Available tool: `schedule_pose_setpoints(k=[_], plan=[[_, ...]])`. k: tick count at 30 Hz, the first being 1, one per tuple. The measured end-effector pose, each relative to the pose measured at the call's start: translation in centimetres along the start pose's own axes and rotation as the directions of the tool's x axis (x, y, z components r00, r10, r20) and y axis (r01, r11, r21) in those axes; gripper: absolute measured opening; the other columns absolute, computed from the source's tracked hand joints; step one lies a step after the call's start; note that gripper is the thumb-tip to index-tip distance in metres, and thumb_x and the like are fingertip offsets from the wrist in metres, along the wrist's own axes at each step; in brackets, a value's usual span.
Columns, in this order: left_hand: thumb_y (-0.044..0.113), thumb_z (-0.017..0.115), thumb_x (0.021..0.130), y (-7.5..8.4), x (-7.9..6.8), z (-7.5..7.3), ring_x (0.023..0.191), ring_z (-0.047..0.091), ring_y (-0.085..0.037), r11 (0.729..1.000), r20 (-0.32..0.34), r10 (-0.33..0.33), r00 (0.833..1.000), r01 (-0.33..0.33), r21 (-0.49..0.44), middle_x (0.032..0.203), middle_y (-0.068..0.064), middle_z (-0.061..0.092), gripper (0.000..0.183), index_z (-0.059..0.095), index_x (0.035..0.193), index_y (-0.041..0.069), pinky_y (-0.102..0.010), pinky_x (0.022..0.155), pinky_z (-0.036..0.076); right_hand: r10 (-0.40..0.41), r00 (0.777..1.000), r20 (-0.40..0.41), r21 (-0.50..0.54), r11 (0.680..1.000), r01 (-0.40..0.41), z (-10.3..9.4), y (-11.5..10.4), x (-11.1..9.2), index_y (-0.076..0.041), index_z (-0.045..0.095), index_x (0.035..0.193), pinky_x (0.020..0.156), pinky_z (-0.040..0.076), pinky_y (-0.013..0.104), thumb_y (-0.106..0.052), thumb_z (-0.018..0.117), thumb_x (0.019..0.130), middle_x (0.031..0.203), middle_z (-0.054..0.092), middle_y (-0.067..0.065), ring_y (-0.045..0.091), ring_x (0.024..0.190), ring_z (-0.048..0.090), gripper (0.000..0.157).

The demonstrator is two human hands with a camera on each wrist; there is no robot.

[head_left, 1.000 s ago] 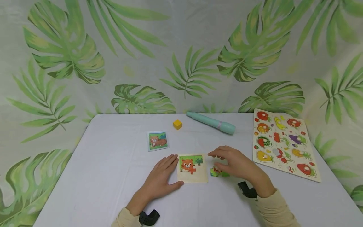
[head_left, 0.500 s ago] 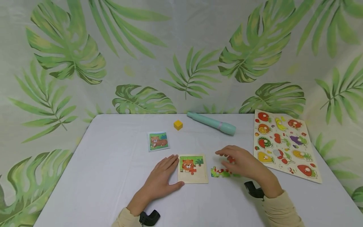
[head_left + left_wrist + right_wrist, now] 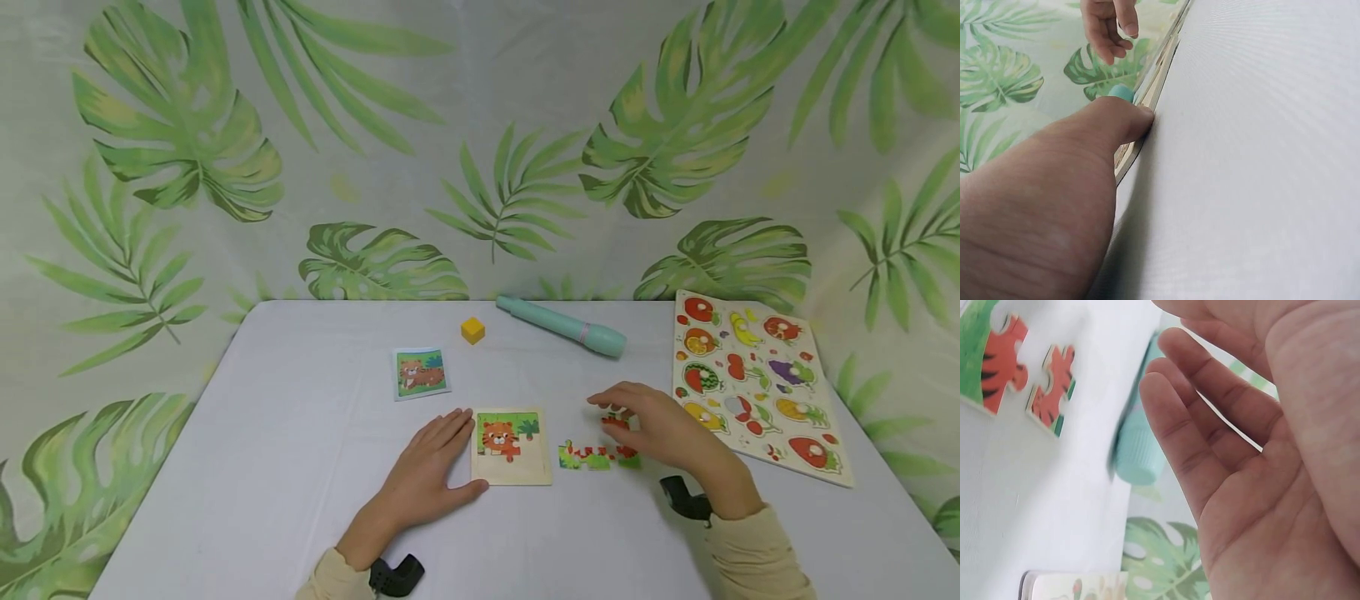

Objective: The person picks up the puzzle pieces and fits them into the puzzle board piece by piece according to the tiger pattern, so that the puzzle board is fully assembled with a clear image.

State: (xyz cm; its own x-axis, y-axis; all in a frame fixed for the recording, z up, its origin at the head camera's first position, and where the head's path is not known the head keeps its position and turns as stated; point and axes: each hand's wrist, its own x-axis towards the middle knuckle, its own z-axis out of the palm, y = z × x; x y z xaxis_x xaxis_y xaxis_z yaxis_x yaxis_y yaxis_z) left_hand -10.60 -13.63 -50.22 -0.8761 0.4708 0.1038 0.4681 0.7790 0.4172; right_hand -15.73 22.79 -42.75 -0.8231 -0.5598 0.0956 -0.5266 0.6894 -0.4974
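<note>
Right by the loose puzzle pieces [image 3: 596,460], the right hand [image 3: 651,423] hovers, fingers [image 3: 1179,425] softly curved, slightly apart, pinching nothing visible! Those pieces lie on the bench [image 3: 517,537], right of the puzzle board [image 3: 513,473], and the left hand [image 3: 426,467] flanks it, fingers straight, side by side. Danger? A low sweep could scatter the pieces; a bump from the left thumb [image 3: 467,493] could skew the board.
</note>
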Motion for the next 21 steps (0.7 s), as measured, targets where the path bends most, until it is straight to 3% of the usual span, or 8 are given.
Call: schedule_pose_setpoints(k=[21], plan=[[0.057, 0.07, 0.091, 0.0, 0.0, 0.0, 0.157, 0.027, -0.022, 1.0, -0.003, 0.002, 1.0, -0.002, 0.001, 0.168, -0.006, 0.033, 0.09, 0.04, 0.158, 0.005, -0.042, 0.129, 0.023, 0.078, 0.996, 0.037, 0.01, 0.997, -0.079, -0.2, 3.1, -0.8, -0.005, 0.071, 0.126, 0.087, 0.061, 0.038, -0.011, 0.081, 0.089, 0.117, 0.072, 0.005, 0.023, 0.1, 0.067, 0.04]])
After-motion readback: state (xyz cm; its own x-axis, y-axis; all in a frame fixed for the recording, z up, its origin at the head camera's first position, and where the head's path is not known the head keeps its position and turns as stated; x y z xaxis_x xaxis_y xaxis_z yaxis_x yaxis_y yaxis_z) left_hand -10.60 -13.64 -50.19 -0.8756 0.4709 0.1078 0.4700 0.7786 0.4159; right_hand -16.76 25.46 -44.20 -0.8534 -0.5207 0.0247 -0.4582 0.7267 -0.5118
